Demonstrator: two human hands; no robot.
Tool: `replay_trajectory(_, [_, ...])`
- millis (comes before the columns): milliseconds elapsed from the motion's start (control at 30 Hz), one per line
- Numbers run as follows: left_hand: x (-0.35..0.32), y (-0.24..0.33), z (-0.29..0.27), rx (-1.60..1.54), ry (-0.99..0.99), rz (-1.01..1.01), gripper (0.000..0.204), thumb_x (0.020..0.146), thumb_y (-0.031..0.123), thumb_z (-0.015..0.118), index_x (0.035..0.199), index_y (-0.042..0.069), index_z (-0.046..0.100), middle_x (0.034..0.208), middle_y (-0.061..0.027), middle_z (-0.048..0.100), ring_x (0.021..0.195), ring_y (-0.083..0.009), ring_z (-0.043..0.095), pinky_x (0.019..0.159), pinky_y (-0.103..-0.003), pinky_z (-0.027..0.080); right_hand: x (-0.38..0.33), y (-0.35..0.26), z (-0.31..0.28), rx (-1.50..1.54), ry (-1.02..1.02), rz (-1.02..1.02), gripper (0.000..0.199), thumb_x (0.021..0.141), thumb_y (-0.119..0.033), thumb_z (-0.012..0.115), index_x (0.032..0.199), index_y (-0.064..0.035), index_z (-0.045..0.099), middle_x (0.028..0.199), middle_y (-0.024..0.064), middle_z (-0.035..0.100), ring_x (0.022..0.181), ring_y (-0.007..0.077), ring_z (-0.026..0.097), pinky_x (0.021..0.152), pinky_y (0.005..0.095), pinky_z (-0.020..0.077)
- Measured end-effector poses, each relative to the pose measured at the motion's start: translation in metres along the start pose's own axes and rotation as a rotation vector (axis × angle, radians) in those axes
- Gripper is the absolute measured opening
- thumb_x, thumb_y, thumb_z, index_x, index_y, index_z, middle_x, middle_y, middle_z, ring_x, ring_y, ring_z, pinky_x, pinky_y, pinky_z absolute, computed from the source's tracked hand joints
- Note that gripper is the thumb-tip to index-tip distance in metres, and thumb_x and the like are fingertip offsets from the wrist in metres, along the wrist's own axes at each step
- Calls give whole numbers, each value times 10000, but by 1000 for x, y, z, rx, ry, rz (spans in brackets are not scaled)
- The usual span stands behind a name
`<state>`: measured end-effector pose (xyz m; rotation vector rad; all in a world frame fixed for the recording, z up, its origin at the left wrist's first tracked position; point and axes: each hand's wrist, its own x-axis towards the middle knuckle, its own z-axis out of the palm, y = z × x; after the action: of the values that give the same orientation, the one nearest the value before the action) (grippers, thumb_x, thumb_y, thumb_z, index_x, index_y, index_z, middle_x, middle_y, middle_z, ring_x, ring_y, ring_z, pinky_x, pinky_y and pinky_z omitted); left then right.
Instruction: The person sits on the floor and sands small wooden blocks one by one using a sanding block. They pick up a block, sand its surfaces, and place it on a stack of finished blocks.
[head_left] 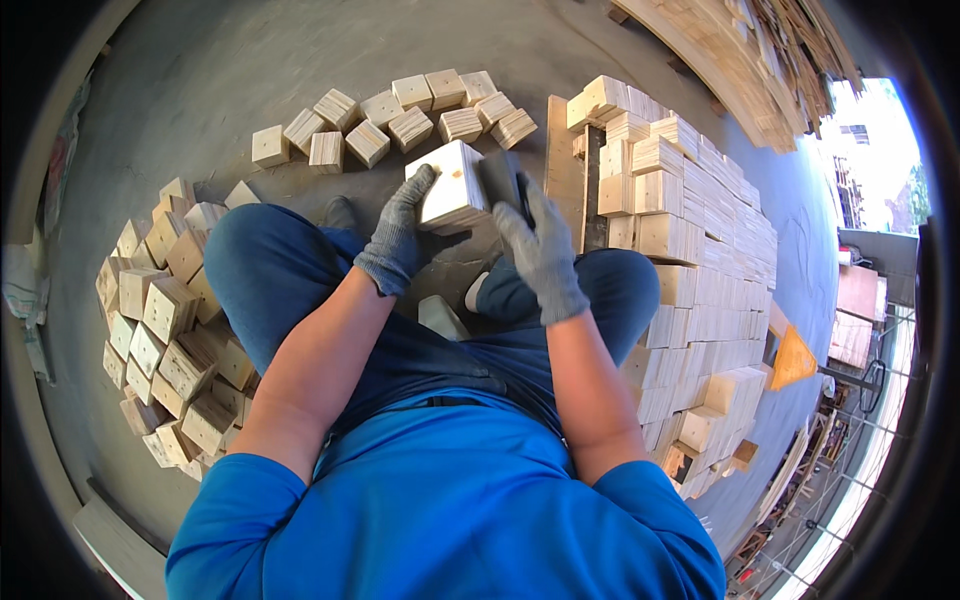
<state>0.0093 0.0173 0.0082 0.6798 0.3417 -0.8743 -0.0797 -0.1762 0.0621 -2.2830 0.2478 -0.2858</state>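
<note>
Between both gloved hands, a wooden block (453, 186)

Your left hand (398, 235) and right hand (541, 250) each wear a grey knitted work glove with a ribbed cuff ending at the wrist. Your forearms are bare. You wear a bright blue short-sleeved shirt (450, 500) and dark blue trousers (270, 270), with a dark waistband visible between them.

Loose heap of wooden blocks (165, 330) on the concrete floor (200, 90), left of the left hand. Row of blocks (400, 120) beyond both hands. Stacked blocks (690, 250) right of the right hand. Orange wedge (793, 360) farther right.
</note>
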Motion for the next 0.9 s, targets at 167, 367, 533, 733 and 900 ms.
replay_trajectory(167, [1, 0, -2, -1, 4, -20, 648, 960, 579, 680, 1426, 140, 578, 1286, -94, 674, 1161, -280, 661, 952, -508, 558, -30, -6, -4, 45, -18, 41, 668, 952, -346, 760, 1452, 35, 536, 1312, 283, 617, 1195, 423, 639, 1000, 446, 525])
replay_trajectory(367, [-1, -12, 17, 60, -72, -108, 634, 969, 551, 679, 1441, 145, 562, 1317, -113, 656, 1176, -295, 655, 934, -539, 568, 40, 18, -2, -39, 31, 134, 626, 983, -340, 721, 1454, 33, 544, 1274, 302, 657, 1193, 421, 651, 1021, 437, 516])
replay_trajectory(533, [5, -7, 2, 31, -57, -97, 653, 962, 524, 700, 1454, 125, 542, 1348, -134, 640, 1183, -311, 653, 956, -526, 570, 20, 18, 2, -4, 30, 26, 645, 976, -384, 728, 1443, 28, 561, 1245, 297, 655, 1151, 429, 652, 985, 451, 526])
replay_trajectory(733, [14, 0, -13, -33, -6, -45, 652, 971, 566, 676, 1449, 141, 549, 1324, -108, 657, 1203, -285, 643, 1030, -541, 523, -36, -11, -3, 112, -77, 40, 685, 961, -376, 750, 1443, 60, 533, 1328, 299, 607, 1206, 437, 628, 1040, 443, 511])
replay_trajectory(900, [6, -10, -1, 84, -76, -101, 621, 987, 564, 658, 1443, 154, 559, 1307, -93, 673, 1184, -259, 656, 972, -518, 541, 7, -10, -3, 131, -8, 18, 656, 971, -344, 738, 1457, 43, 526, 1300, 302, 630, 1230, 442, 624, 1020, 464, 518])
